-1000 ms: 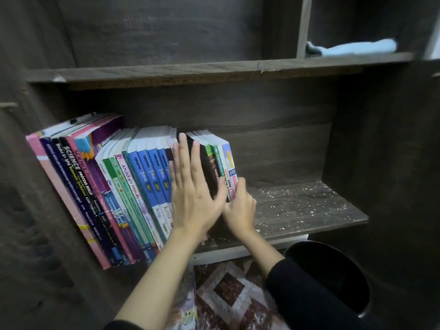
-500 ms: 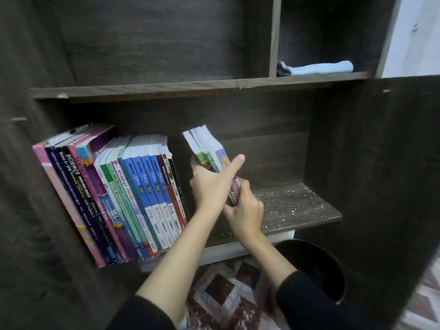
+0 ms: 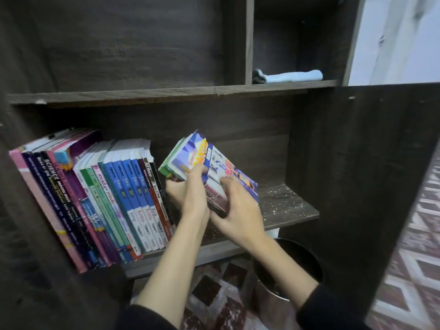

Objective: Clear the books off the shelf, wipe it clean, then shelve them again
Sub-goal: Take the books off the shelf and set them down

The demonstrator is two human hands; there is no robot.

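textbooks [image 3: 209, 160], a bundle tilted away from the leaning row [image 3: 119, 198], are clasped by left hand [image 3: 190, 198] and right hand [image 3: 238, 210] to free the speckled shelf [image 3: 285, 206] for wiping.

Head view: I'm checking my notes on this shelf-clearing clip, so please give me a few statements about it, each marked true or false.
1. The left hand and the right hand grip a bundle of books, tilted away from the row of books. True.
2. The shelf holds no books. False: the row stands at its left end.
3. A light blue cloth lies in the upper right compartment. True.
4. The bare part of the shelf is spotless. False: pale specks cover it.
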